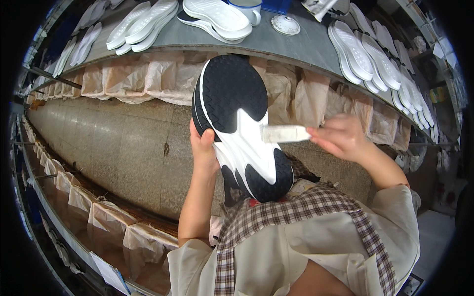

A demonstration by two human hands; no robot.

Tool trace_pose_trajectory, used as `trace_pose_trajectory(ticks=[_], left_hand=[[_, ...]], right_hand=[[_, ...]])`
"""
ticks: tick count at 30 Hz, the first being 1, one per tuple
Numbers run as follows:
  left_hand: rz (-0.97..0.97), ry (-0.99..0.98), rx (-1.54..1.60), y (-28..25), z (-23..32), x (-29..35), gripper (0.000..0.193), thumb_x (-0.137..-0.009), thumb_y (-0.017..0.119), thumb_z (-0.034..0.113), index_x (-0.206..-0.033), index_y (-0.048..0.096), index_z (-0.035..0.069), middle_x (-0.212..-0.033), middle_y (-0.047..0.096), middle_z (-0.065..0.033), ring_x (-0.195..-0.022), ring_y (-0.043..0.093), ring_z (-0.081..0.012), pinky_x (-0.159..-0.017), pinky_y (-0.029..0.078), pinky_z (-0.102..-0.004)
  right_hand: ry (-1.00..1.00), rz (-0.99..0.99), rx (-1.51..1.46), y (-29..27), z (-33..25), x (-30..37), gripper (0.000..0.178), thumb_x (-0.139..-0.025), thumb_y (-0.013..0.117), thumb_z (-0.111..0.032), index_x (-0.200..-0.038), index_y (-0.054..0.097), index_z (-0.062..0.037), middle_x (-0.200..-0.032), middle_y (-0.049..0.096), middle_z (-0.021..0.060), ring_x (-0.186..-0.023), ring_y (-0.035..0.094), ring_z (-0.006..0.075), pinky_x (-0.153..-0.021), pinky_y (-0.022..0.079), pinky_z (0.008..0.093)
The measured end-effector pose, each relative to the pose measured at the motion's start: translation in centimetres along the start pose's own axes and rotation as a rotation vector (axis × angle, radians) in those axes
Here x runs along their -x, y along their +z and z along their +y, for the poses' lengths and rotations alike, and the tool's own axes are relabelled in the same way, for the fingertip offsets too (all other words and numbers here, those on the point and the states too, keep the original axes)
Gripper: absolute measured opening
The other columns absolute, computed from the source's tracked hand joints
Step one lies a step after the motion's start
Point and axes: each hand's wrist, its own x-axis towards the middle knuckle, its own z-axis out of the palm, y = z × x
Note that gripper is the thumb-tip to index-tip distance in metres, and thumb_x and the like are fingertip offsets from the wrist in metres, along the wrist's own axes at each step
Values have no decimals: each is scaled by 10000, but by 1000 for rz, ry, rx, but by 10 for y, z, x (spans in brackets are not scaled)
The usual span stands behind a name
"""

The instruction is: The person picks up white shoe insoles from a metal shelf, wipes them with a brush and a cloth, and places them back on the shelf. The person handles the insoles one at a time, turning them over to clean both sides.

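A black-and-white shoe sole (242,135), tread up, is held between the hands and before the checked apron (276,209), its long axis running from the apron toward the table (303,45). The left hand (203,148), nearer, is closed around its left edge; the right hand (343,138), apart to the right, pinches a pale flat brush-like tool (287,133), whose tip overlaps the white midsection; contact is unclear.

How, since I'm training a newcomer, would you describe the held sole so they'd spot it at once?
Find the long grey bench, then look just below it, mid-picture. There the left hand grips a shoe sole. Unlike the mostly white soles on the bench, it shows large black tread patches.
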Motion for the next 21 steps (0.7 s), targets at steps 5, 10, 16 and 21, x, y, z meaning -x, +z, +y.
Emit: trace_pose_trajectory(ticks=[5,10,16,21], left_hand=[[-2,-2,3,-2,-2,-1,801,-709,786,423,-1275,409,1,-1164,565,-110,-1023,591,-216,-867,512,-358],[10,-11,-18,1,-1,-3,791,-711,785,419,-1269,419,-6,-1162,570,-110,-1020,593,-212,-864,512,-354],[-7,20,26,3,1,-5,789,-703,798,407,-1266,427,-3,-1160,576,-104,-1018,590,-200,-882,498,-337],[53,-1,53,-6,-1,-5,715,-735,785,330,-1261,430,1,-1154,581,-94,-1012,589,-197,-880,498,-344]], right_hand=[[132,126,37,-1,19,5,254,-728,757,-145,-969,720,-75,-551,518,23,-435,474,157,-401,355,296],[32,79,-20,3,14,15,198,-753,745,-150,-939,731,-84,-516,515,11,-436,473,101,-384,330,261],[700,175,-144,26,53,28,220,-858,670,-206,-1044,695,-90,-706,635,20,-588,557,59,-452,414,216],[1148,157,-954,46,130,2,160,-893,592,-127,-1027,587,-41,-854,627,38,-604,498,82,-509,411,207]])
